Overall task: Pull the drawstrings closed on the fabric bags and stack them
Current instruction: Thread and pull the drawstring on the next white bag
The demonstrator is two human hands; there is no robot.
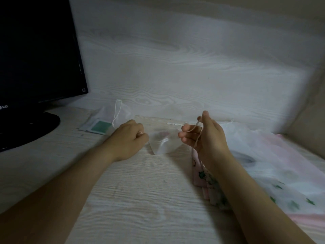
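Centrally, left hand [129,137] curls tight on the sheer bag [164,144] at its left edge; right hand [206,140] pinches the drawstring [194,127] between thumb and fingers.

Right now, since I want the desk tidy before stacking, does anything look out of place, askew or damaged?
Nothing looks spilled or torn. One sheer bag lies apart by the monitor base, overlapping a green-and-white packet, and the bags on the right sit in a rumpled heap, not a stack.
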